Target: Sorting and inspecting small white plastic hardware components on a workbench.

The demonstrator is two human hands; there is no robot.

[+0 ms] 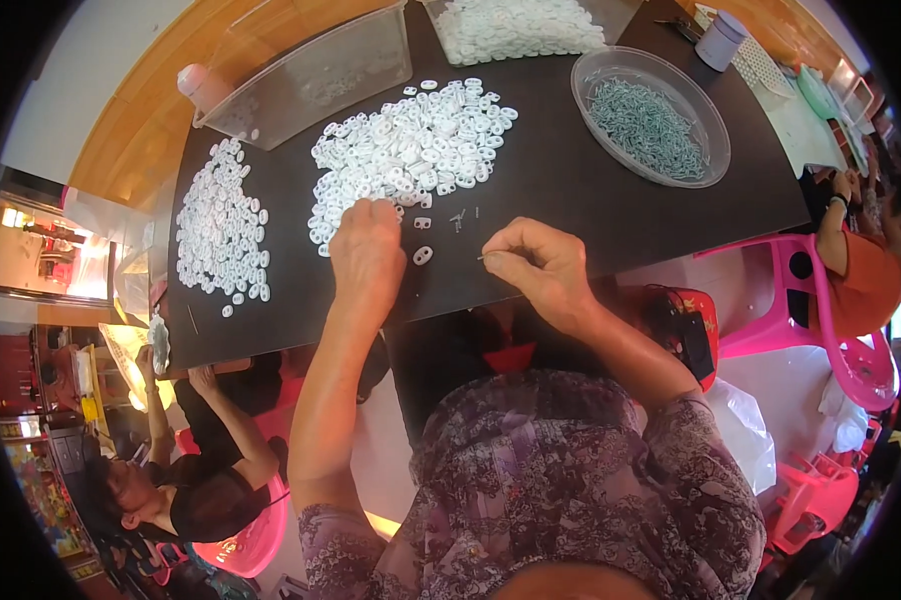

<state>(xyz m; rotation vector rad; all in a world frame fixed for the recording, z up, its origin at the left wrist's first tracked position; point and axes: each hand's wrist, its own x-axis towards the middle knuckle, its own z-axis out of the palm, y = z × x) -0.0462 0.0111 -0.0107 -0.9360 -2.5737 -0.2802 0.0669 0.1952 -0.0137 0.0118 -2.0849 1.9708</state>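
Note:
My left hand [369, 250] is at the near edge of a big heap of small white oval plastic pieces [411, 145]. Its fingers are bunched downward, and whatever they grip is hidden. To the right, my right hand [546, 262] pinches a small thin screw [482, 257] between thumb and forefinger, above the dark table [551, 170]. Between the hands lies a single white two-holed piece [424, 256], with another white piece [423, 223] a little farther back. Several loose screws [458, 219] are scattered beside them.
A second heap of white pieces [221, 225] spreads at the left. A round clear tray [583, 112] of screws stands at the back right. Two plastic bins, one clear bin [311, 75] and one filled with white pieces [519, 30], line the back. A person [216, 490] sits at the left.

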